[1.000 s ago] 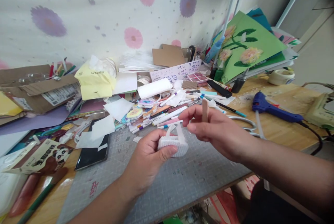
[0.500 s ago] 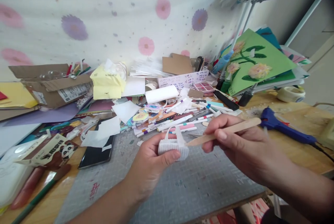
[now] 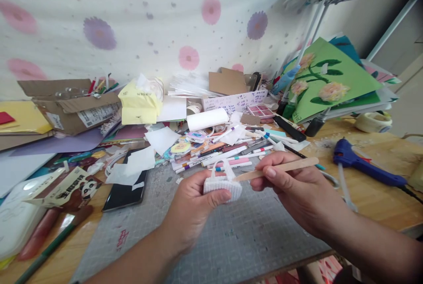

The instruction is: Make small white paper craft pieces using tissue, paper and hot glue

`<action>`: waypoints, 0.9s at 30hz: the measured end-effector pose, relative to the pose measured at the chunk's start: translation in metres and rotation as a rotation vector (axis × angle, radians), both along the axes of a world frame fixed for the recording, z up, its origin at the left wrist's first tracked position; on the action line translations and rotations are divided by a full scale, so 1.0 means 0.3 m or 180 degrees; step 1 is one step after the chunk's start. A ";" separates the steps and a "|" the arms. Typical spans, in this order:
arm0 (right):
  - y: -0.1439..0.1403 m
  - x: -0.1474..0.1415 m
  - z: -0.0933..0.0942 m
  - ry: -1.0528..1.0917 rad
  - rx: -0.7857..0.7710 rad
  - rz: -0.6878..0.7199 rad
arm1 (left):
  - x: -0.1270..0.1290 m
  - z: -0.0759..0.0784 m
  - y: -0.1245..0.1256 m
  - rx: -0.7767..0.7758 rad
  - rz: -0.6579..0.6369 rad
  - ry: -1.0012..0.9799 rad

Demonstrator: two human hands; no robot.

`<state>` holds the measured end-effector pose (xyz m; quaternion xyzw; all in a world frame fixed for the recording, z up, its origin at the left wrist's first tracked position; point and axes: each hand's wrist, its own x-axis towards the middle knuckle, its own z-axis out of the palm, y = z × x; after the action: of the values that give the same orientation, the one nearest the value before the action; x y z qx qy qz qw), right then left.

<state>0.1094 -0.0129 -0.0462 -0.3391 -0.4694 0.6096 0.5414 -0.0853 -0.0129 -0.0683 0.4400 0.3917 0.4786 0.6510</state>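
Between the thumb and fingers of my left hand is a small white ribbed basket with a looped handle standing up from it. My right hand pinches a flat wooden craft stick. The stick's narrow end meets the basket's right edge near the foot of the handle. A thin metallic point shows beside the stick at my right fingertips; what it belongs to is hidden. Both hands are held above the grey cutting mat.
Several markers and paper scraps lie behind my hands. A blue glue gun rests on the right, with a tape roll beyond it. On the left are a dark phone, a panda-printed box and a cardboard box.
The craft stick has come in closer, and its end now touches the basket's edge. My right hand has shifted slightly left. The whole view has moved a little, and my left hand keeps its hold.
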 end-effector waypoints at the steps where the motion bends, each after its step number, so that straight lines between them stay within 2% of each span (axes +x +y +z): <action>1: -0.001 0.001 -0.004 -0.0070 0.0095 -0.0022 | 0.000 -0.001 0.001 0.0001 0.0014 0.0010; 3: -0.004 0.004 -0.008 -0.0335 0.0360 -0.0087 | 0.002 -0.001 0.001 0.0010 0.0014 -0.0019; 7: -0.016 0.012 0.005 -0.1324 0.1089 -0.0245 | 0.012 0.004 -0.006 -0.0068 0.0040 -0.0188; 10: -0.021 0.015 0.019 -0.1702 0.1372 -0.0292 | 0.021 0.011 -0.009 -0.0176 0.0119 -0.0284; 19: -0.023 0.037 0.008 -0.1378 0.1117 0.0018 | 0.020 0.033 -0.018 -0.0513 0.0147 -0.0483; 24: -0.005 0.071 0.019 -0.0843 0.0675 -0.0252 | 0.015 0.035 -0.007 -0.0552 0.0281 -0.0529; 27: 0.015 0.070 0.041 -0.0828 0.0795 -0.0235 | 0.021 0.032 -0.005 -0.0552 0.0361 -0.0486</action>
<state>0.1305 -0.0083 -0.0341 -0.3622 -0.5947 0.4773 0.5360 -0.0789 -0.0145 -0.0588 0.3216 0.4052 0.5111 0.6864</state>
